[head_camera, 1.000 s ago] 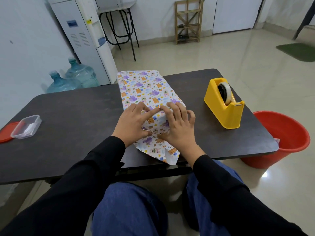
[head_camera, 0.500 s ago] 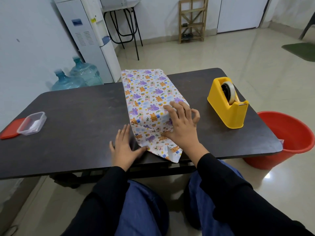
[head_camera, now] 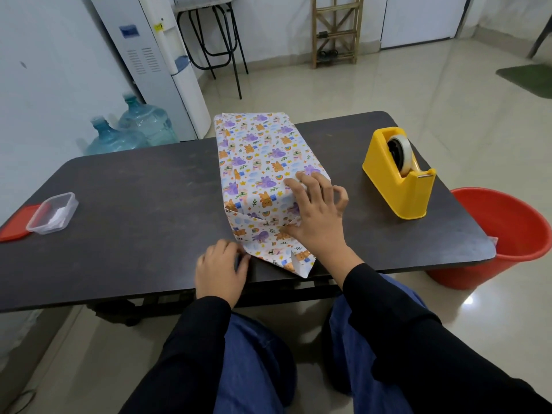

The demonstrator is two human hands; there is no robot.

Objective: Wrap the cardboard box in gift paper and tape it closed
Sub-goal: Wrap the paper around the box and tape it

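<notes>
The right hand (head_camera: 317, 215) lies palm down on the near end of the wrapped box (head_camera: 257, 156), its fingers spread and straight, pressing the gift paper (head_camera: 270, 248) against the top and the end face. The left hand (head_camera: 220, 271) rests on the table (head_camera: 134, 210) at the paper's near-left corner, fingers curled against the flap's edge; whether they pinch it cannot be told. The box sits mid-table, lengthwise away from the person, and its loose pointed flap reaches the table's near edge. A yellow tape dispenser (head_camera: 398, 186) stands to the right, well apart from the box. A clear plastic container (head_camera: 52, 212) lies far left beside a red lid (head_camera: 13, 227). A red bucket (head_camera: 507, 234) stands on the floor past the table's right edge.
</notes>
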